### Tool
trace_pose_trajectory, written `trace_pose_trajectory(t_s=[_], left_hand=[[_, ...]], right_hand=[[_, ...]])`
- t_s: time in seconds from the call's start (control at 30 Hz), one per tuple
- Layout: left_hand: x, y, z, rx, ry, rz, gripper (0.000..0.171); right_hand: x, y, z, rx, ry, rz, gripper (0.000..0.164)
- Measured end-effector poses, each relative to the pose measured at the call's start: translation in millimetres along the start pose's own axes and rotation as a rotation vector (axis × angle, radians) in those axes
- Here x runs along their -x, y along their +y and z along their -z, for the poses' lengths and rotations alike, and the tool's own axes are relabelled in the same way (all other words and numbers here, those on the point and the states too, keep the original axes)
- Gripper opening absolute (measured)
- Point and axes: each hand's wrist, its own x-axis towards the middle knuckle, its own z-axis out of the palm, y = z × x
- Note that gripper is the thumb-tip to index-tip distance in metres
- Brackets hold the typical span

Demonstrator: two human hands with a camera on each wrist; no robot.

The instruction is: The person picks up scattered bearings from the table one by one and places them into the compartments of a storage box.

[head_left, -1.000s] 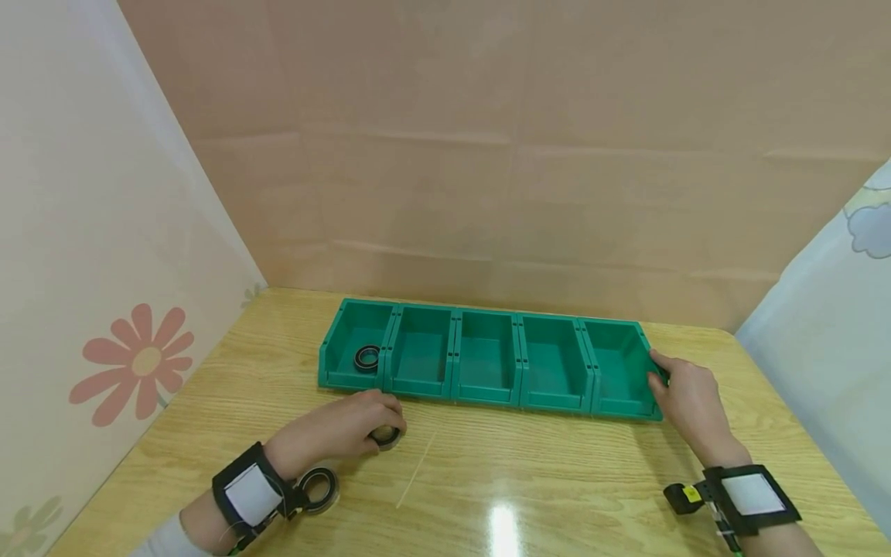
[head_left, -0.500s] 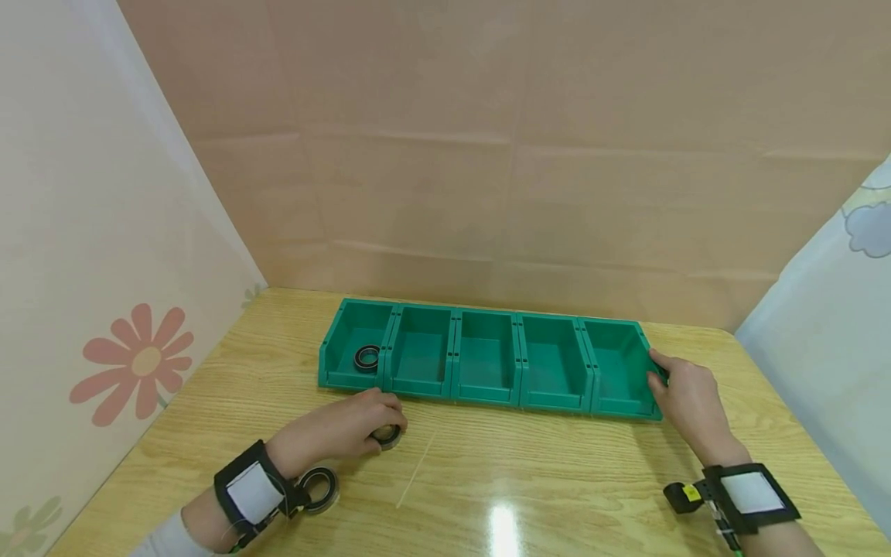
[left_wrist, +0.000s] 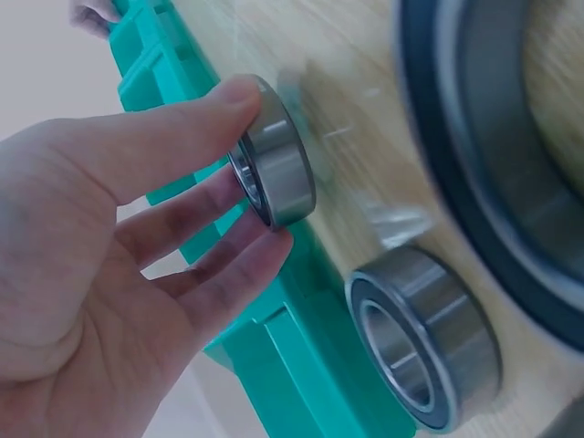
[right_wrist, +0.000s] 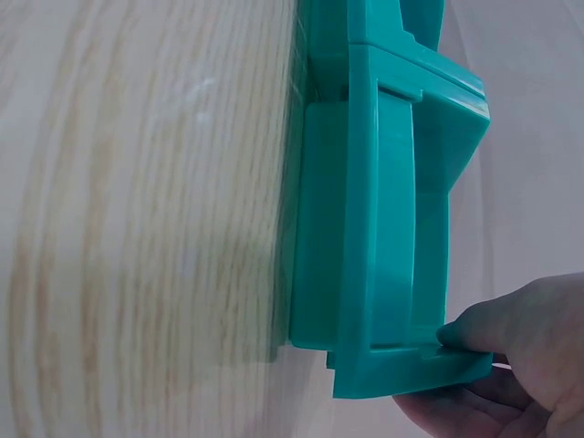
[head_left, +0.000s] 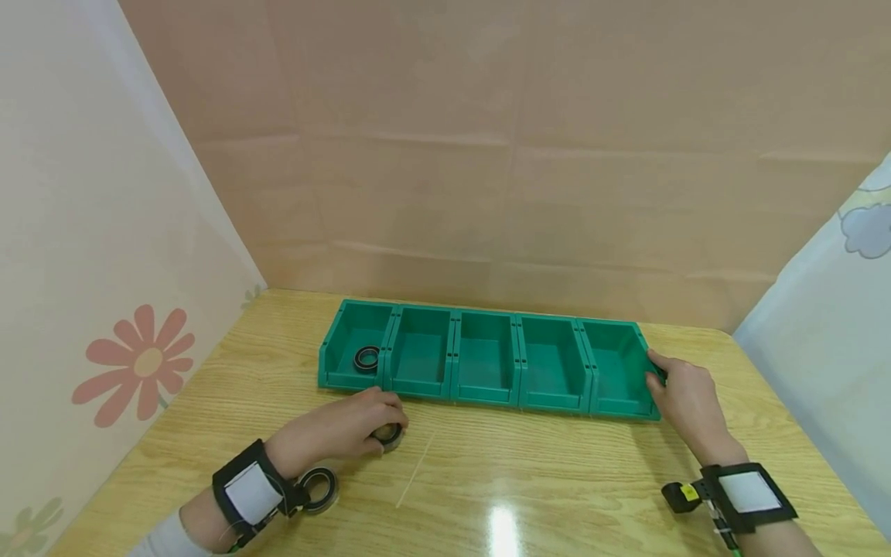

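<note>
In the head view my left hand (head_left: pixel 358 425) grips a ball bearing (head_left: pixel 391 437) just in front of the green bin row. The left wrist view shows thumb and fingers pinching its steel rim (left_wrist: pixel 287 173). Another bearing (left_wrist: pixel 424 338) lies beside that hand, hidden from the head view. A larger-looking bearing (head_left: pixel 320 490) is on the table by my left wrist. My right hand (head_left: pixel 689 398) holds the side wall of the rightmost green bin (head_left: pixel 619 371), thumb inside and fingers outside, as the right wrist view shows.
Several green bins (head_left: pixel 487 360) stand joined side by side at the back of the wooden table (head_left: pixel 543 480). A bearing (head_left: pixel 366 358) lies in the leftmost bin. Brown paper (head_left: pixel 487 155) covers the back wall; flowered and clouded sheets flank the table.
</note>
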Motion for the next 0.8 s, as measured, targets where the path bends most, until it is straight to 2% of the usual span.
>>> trace_pose_trajectory(t_s=[0.37, 0.8], left_hand=[[-3.5, 7.3, 8.5, -0.008, 0.006, -0.028, 0.039], [-16.0, 12.5, 34.1, -0.076, 0.002, -0.035, 0.04]], right_hand=[[0, 1, -1, 0.002, 0.003, 0.007, 0.038], [-2, 0, -1, 0.008, 0.014, 0.02, 0.038]])
